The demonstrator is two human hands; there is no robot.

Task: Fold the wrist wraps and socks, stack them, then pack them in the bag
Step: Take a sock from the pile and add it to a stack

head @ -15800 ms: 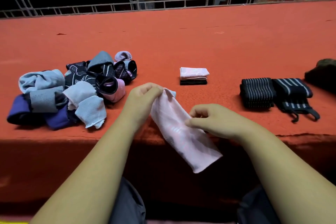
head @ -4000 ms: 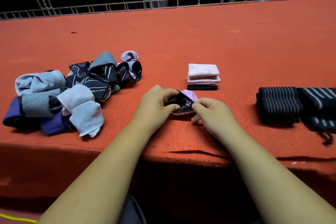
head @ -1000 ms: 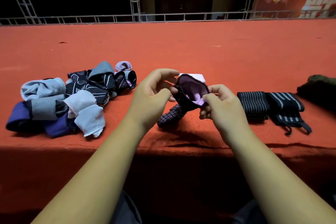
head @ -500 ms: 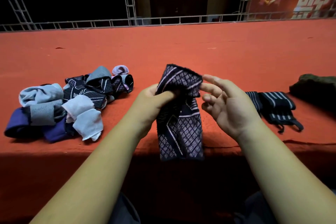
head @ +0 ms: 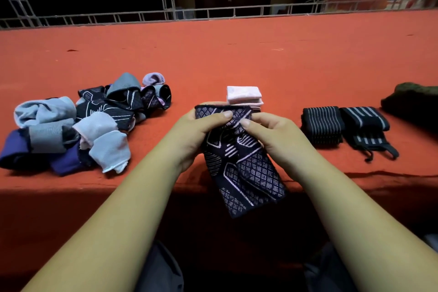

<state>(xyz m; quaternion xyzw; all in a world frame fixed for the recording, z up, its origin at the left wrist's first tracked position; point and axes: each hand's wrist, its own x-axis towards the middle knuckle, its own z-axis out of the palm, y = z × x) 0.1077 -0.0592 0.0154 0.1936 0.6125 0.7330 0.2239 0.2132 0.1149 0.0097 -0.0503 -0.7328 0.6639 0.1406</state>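
Seen from the head camera, the person is at the front edge of the red stage point(head: 237, 54). Both hands are up over that edge. The left hand point(head: 196, 133) and the right hand point(head: 272, 135) each pinch the top band of a dark sock point(head: 246, 173) with pale lines and dots. The thumbs are on the near side and the other fingers curl behind. The rest of the sock hangs down in the air past the front edge.

Just behind the hands sits a small stack point(head: 244, 93) of folded socks, pink on top. Toward the left end lies a messy pile point(head: 78, 123) of socks not folded yet. To the right of the hands lie two striped wrist wraps point(head: 322, 125), side by side. Past them, at the right side of the view, is a dark lump point(head: 412, 99). It may be the bag, but I cannot tell.

The sock looks soft, light and floppy. It will not break. It bends wherever nothing holds it. So I think the best hold is the two corners of the top band, and then it can be laid flat on the stage to fold.

Half a second ago only the left hand held the sock, bunched at the top. The right hand was open beside it. Now the right hand pinches too, and the top band is pulled out wide and straight.
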